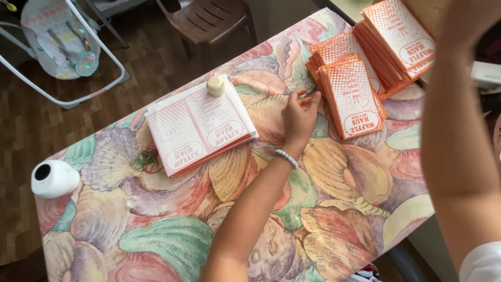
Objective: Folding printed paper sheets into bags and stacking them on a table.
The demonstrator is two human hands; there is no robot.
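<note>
Now reaching with the left hand (300,116), fingers loosely curled and gripping nothing, fingertips just touching the edge of the nearest orange printed sleeve stack (353,97). Lying just left of that hand, a paler flat stack (198,128) weighted by a small cream knob (215,85). Raised at far right, the right hand (467,21), cropped, grip impossible to tell.
</note>
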